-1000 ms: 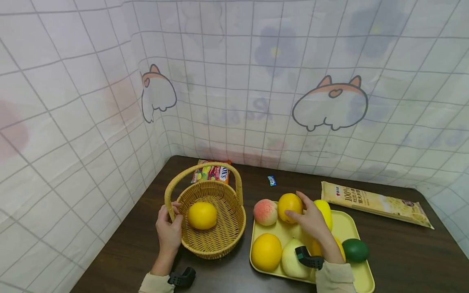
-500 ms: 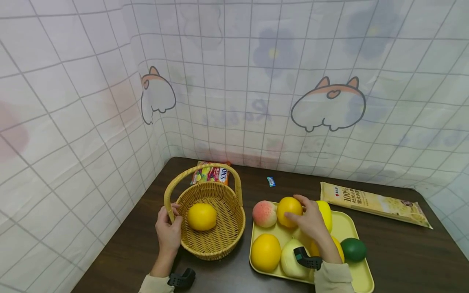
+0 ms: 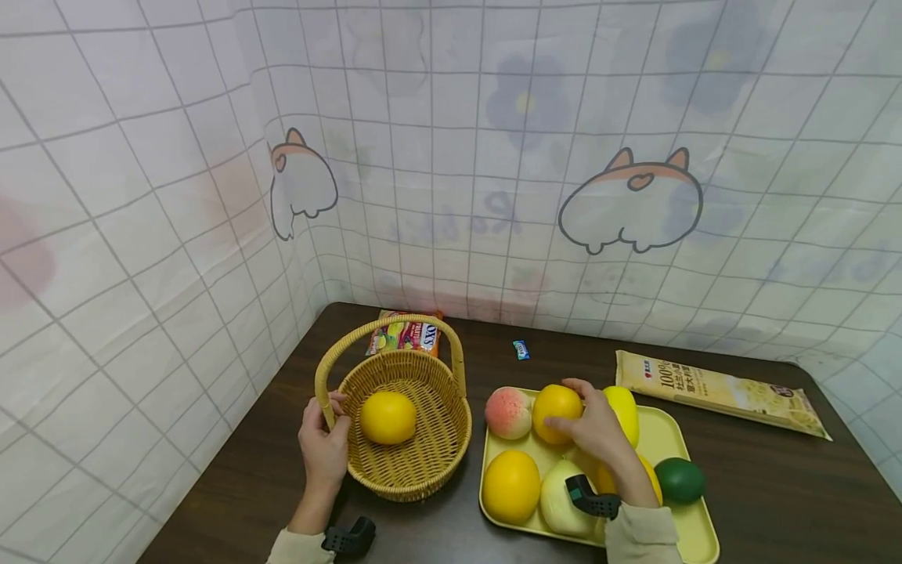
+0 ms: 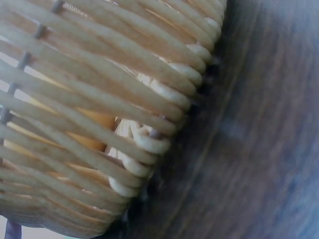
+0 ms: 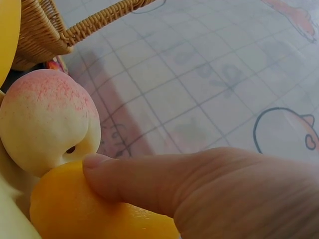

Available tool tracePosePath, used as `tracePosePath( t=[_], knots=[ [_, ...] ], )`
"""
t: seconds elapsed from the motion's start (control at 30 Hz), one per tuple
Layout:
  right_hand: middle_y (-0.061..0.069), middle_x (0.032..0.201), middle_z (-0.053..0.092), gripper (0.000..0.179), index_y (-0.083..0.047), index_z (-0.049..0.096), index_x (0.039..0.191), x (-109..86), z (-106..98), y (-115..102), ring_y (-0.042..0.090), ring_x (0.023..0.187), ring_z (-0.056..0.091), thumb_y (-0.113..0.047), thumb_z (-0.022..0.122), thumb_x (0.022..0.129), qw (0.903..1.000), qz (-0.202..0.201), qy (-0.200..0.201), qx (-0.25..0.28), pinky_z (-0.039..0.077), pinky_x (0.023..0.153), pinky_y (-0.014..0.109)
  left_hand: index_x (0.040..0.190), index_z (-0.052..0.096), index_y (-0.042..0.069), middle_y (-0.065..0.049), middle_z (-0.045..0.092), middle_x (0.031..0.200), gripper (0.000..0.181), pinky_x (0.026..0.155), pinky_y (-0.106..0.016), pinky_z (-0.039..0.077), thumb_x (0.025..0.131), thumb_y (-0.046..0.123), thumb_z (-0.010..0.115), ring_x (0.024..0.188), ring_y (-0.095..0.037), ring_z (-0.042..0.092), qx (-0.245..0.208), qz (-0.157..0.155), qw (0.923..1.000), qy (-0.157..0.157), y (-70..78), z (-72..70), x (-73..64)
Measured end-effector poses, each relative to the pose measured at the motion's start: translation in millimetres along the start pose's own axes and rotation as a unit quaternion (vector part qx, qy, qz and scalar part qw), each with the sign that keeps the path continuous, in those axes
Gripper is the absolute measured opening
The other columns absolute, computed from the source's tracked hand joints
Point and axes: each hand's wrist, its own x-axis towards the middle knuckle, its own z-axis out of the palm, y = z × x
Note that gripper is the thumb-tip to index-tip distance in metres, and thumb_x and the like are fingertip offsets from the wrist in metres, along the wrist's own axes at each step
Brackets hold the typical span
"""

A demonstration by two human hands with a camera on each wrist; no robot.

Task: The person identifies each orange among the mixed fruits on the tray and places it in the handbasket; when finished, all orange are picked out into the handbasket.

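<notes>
My left hand (image 3: 326, 442) grips the left side of a wicker basket (image 3: 437, 470), at the foot of its arched handle. Inside the basket lies one yellow round fruit (image 3: 388, 417). My right hand (image 3: 599, 423) holds an orange (image 3: 557, 409) between thumb and fingers, over the back of a pale yellow tray (image 3: 665, 431). In the right wrist view the thumb (image 5: 129, 179) presses on the orange, right beside a pink and cream peach (image 5: 50, 119). The left wrist view shows only the woven basket wall (image 4: 94, 99) close up; the fingers are out of it.
The tray also bears a large yellow-orange fruit (image 3: 511, 487), a pale green pear (image 3: 564, 501), a yellow fruit (image 3: 623, 413) and a dark green fruit (image 3: 680, 481). Behind lie a noodle packet (image 3: 719, 392), a small blue sachet (image 3: 521, 350) and a colourful snack bag (image 3: 405, 335).
My right hand and the orange have shifted slightly down toward the tray in the head view. The left hand and basket stay as they were.
</notes>
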Motion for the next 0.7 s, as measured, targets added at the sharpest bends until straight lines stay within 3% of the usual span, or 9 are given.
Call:
tracePosePath(
  t=[0.27, 0.7],
  knots=[
    [0.024, 0.133, 0.050, 0.073, -0.003, 0.038, 0.138, -2.1, -0.1, -0.5, 0.033, 0.103, 0.057, -0.020, 0.078, 0.079, 0.9998, 0.011, -0.016, -0.003, 0.048, 0.087, 0.047, 0.080, 0.051, -0.015, -0.032, 0.060, 0.099, 0.011, 0.076, -0.022, 0.034, 0.076, -0.025, 0.051, 0.092, -0.043, 0.048, -0.002, -0.002, 1.0000, -0.001, -1.2, -0.2, 0.2],
    [0.025, 0.131, 0.050, 0.081, -0.002, 0.037, 0.140, -8.1, -6.0, -7.6, 0.032, 0.100, 0.057, -0.024, 0.081, 0.076, 0.9995, 0.007, -0.018, -0.023, 0.048, 0.086, 0.047, 0.080, 0.052, -0.015, -0.033, 0.061, 0.098, 0.012, 0.076, -0.021, 0.035, 0.075, -0.026, 0.052, 0.091, -0.044, 0.048, 0.004, 0.010, 0.9999, 0.001, -3.5, -0.8, 0.5]
  ],
)
